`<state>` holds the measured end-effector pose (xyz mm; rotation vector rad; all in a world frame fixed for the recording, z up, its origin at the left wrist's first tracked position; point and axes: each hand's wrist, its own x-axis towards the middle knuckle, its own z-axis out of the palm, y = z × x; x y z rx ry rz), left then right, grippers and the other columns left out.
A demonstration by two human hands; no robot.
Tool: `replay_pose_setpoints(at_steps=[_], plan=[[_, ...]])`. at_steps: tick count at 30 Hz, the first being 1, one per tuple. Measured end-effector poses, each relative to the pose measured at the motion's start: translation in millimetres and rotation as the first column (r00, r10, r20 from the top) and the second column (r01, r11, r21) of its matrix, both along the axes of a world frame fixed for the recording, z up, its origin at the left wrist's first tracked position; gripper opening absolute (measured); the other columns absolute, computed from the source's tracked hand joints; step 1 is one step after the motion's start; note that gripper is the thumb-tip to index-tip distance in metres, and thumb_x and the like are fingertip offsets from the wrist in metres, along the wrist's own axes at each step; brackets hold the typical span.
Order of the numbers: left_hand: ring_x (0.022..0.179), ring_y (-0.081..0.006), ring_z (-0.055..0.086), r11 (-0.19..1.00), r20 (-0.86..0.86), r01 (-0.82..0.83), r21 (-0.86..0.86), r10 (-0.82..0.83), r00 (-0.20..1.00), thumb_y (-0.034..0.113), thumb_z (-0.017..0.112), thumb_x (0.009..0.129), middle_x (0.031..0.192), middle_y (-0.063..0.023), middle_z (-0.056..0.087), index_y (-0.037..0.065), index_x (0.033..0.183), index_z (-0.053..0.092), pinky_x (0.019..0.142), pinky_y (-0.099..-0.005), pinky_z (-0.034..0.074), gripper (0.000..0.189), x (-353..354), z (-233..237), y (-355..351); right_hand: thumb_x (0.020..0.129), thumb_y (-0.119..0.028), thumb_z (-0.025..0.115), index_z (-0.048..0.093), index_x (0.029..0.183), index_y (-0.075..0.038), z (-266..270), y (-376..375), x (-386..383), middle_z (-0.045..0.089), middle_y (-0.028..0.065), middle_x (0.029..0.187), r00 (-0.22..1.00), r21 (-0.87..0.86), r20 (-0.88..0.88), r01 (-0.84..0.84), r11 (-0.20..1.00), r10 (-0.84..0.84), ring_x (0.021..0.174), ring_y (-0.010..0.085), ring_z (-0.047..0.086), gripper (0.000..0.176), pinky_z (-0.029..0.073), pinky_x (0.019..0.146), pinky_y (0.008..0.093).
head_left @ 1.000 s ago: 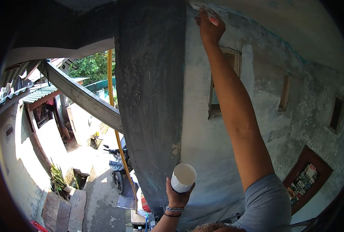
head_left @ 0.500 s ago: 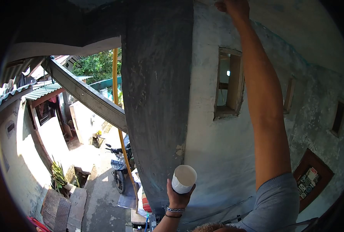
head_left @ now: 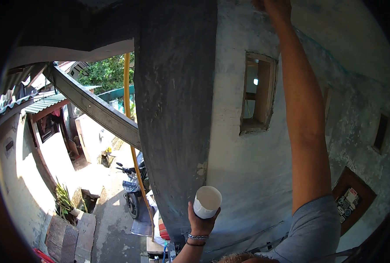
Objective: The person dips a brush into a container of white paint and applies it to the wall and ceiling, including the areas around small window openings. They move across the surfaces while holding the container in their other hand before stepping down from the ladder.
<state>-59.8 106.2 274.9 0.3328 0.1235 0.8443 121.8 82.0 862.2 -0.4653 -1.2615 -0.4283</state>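
Note:
A whitish cup [head_left: 207, 202] with pale contents sits in my left hand [head_left: 202, 222], whose fingers wrap round its lower part, in front of the foot of the dark painted wall strip [head_left: 177, 96]. My right arm reaches up along the grey-white wall [head_left: 234, 162]. At the top edge of the view, my right hand [head_left: 277, 8] is near the upper wall; its fingers are dark and blurred, and anything between them cannot be made out.
A small framed opening [head_left: 259, 94] is left of my right arm. A slanting beam [head_left: 94, 105] and a yellow pole [head_left: 127, 83] stand at the left. Below are a parked motorbike [head_left: 133, 188], plants [head_left: 63, 199] and a lane [head_left: 116, 228].
My right hand has moved a little to the right and up. The wall and lane have shifted slightly left in the view. My left hand still holds the cup.

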Motion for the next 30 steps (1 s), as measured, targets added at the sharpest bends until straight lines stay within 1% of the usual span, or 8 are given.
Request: replay_pose_setpoints(at_steps=[4, 10, 13, 16, 19, 22, 28, 30], plan=[[0.127, -0.0283, 0.046, 1.0, 0.021, 0.006, 0.003, -0.006, 1.0, 0.062, 0.04, 0.092, 0.135, -0.0038, 0.05, 0.022, 0.135, 0.047, 0.105, -0.0538, 0.034, 0.059, 1, -3, 2, 0.083, -0.011, 0.067, 0.059, 0.098, 0.014, -13, -8, 46, 0.07, 0.0187, 0.081, 0.993, 0.008, -0.041, 0.112, 0.994, -0.112, 0.067, 0.0229, 0.071, 0.03, 0.059, 0.058, 0.0297], [0.127, -0.0282, 0.045, 1.0, 0.019, 0.02, 0.02, -0.02, 1.0, 0.061, 0.039, 0.092, 0.136, -0.0038, 0.05, 0.022, 0.136, 0.046, 0.105, -0.0538, 0.034, 0.059, 3, 1, -1, 0.083, -0.011, 0.066, 0.057, 0.097, 0.014, -20, 25, 61, 0.069, 0.0228, 0.083, 0.978, 0.149, -0.197, -0.039, 0.988, 0.069, 0.066, 0.0259, 0.071, 0.029, 0.059, 0.056, 0.0321], [0.127, -0.028, 0.046, 1.0, 0.031, 0.005, 0.02, -0.006, 0.999, 0.061, 0.04, 0.092, 0.135, -0.0038, 0.05, 0.022, 0.135, 0.046, 0.104, -0.0536, 0.034, 0.059, 3, -2, 0, 0.086, -0.012, 0.063, 0.06, 0.078, 0.007, 9, 32, 40, 0.062, 0.0163, 0.066, 0.962, 0.149, -0.248, -0.079, 0.986, 0.115, 0.054, 0.0217, 0.06, 0.021, 0.046, 0.048, 0.033], [0.125, -0.0278, 0.047, 1.0, 0.027, -0.005, 0.01, 0.004, 1.0, 0.061, 0.04, 0.092, 0.134, -0.0038, 0.05, 0.022, 0.135, 0.047, 0.102, -0.0532, 0.036, 0.058, 0, -2, -1, 0.086, -0.014, 0.063, 0.061, 0.078, 0.007, 10, 24, 25, 0.063, 0.0157, 0.064, 0.978, 0.056, -0.207, 0.017, 0.998, -0.005, 0.051, 0.0216, 0.059, 0.023, 0.046, 0.048, 0.0349], [0.124, -0.0276, 0.047, 1.0, 0.036, -0.005, 0.015, 0.004, 0.999, 0.061, 0.04, 0.092, 0.134, -0.0038, 0.051, 0.022, 0.134, 0.048, 0.101, -0.053, 0.037, 0.058, 0, -1, 2, 0.085, -0.016, 0.063, 0.061, 0.077, 0.007, 2, 22, 19, 0.063, 0.0157, 0.064, 0.966, 0.055, -0.076, 0.251, 0.967, -0.246, 0.05, 0.0215, 0.059, 0.025, 0.045, 0.048, 0.0369], [0.124, -0.0274, 0.047, 1.0, 0.033, -0.01, 0.01, 0.01, 0.999, 0.061, 0.04, 0.092, 0.133, -0.0037, 0.051, 0.022, 0.134, 0.048, 0.101, -0.0531, 0.037, 0.058, 1, -1, 4, 0.085, -0.017, 0.061, 0.062, 0.076, 0.007, 13, 12, 14, 0.063, 0.0159, 0.062, 0.892, -0.061, 0.069, 0.451, 0.891, -0.447, 0.05, 0.0219, 0.059, 0.025, 0.045, 0.048, 0.037], [0.127, -0.0298, 0.047, 1.0, -0.013, -0.019, -0.014, 0.019, 1.0, 0.064, 0.033, 0.093, 0.137, -0.0068, 0.049, 0.018, 0.138, 0.045, 0.104, -0.0526, 0.037, 0.065, 5, 4, 1, 0.084, -0.016, 0.06, 0.061, 0.072, 0.004, 36, 7, 2, 0.062, 0.0143, 0.059, 0.901, -0.113, 0.052, 0.434, 0.894, -0.431, 0.05, 0.0222, 0.059, 0.023, 0.044, 0.048, 0.0369], [0.125, -0.0288, 0.048, 1.0, 0.002, -0.006, -0.014, 0.006, 1.0, 0.064, 0.036, 0.092, 0.135, -0.0055, 0.051, 0.02, 0.136, 0.047, 0.102, -0.0525, 0.038, 0.063, 4, 2, 0, 0.084, -0.016, 0.06, 0.06, 0.071, 0.003, 25, -1, -1, 0.061, 0.0133, 0.058, 0.856, -0.056, 0.08, 0.515, 0.855, -0.51, 0.05, 0.0211, 0.058, 0.024, 0.044, 0.048, 0.0364]])
